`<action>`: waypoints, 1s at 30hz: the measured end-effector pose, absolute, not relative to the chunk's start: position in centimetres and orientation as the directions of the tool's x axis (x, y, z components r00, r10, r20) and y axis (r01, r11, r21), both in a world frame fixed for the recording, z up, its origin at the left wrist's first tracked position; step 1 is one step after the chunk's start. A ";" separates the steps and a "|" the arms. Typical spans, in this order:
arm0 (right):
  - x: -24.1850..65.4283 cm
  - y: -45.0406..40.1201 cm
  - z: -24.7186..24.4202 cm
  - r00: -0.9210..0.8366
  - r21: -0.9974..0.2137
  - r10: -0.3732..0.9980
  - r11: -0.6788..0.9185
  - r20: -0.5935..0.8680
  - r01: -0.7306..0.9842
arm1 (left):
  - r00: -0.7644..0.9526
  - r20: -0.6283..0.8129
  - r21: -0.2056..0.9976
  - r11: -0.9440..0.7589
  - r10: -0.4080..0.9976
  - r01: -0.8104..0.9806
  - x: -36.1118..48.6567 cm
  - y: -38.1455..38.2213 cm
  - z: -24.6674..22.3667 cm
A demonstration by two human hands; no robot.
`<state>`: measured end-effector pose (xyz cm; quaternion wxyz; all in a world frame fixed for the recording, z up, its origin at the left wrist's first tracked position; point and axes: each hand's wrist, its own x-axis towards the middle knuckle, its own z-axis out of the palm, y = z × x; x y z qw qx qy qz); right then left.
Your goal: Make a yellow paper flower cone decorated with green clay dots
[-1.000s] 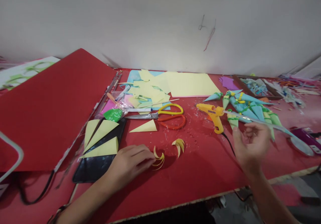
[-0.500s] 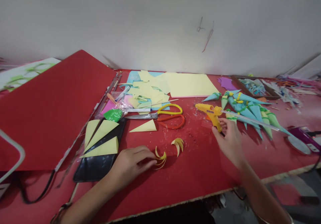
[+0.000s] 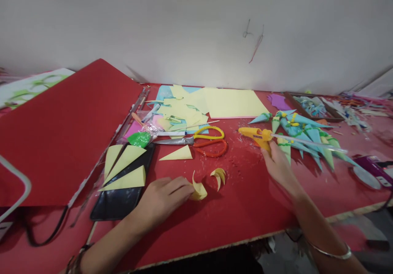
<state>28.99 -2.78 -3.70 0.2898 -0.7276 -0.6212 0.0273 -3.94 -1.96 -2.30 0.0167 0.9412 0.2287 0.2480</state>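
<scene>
Low on the red table, my left hand (image 3: 168, 198) pinches a curled yellow paper piece (image 3: 200, 191) between thumb and fingers. A second curled paper piece (image 3: 218, 176) lies just to its right, apart from the hand. My right hand (image 3: 278, 164) is wrapped round the handle of a yellow glue gun (image 3: 253, 133). A long clear glue stick (image 3: 310, 143) sticks out of the gun's back end, and its nozzle points left. Between the hands and the scissors (image 3: 210, 141) lies a pale yellow paper cone (image 3: 178, 154).
More paper cones (image 3: 125, 165) rest on a black phone (image 3: 118, 202) at left. Yellow paper sheets (image 3: 236, 103) and scraps lie by the wall. Blue and green cones (image 3: 302, 130) are heaped at right, near a tray (image 3: 327, 112). A red board (image 3: 70, 134) stands at left.
My left fingers have closed on the curled paper piece and turned it, so its broad side now shows. The right hand has shifted up round the glue gun's handle.
</scene>
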 end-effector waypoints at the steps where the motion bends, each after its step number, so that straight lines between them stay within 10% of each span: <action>1: 28.9 -3.0 -3.3 0.219 -0.454 0.926 -0.059 0.309 0.889 | 0.777 0.490 0.071 -0.907 0.394 0.415 -4.0 -2.0 -2.0; 6: 27.4 -4.2 -0.2 0.239 -0.470 0.949 -0.120 0.204 0.875 | 0.795 0.519 -0.088 -0.906 0.314 0.415 -4.2 -2.3 -0.9; 30: 22.4 -5.6 0.4 -0.109 -0.513 0.994 0.087 -0.012 0.854 | 0.795 0.500 -0.129 -0.879 0.342 0.459 -4.5 -1.9 -0.7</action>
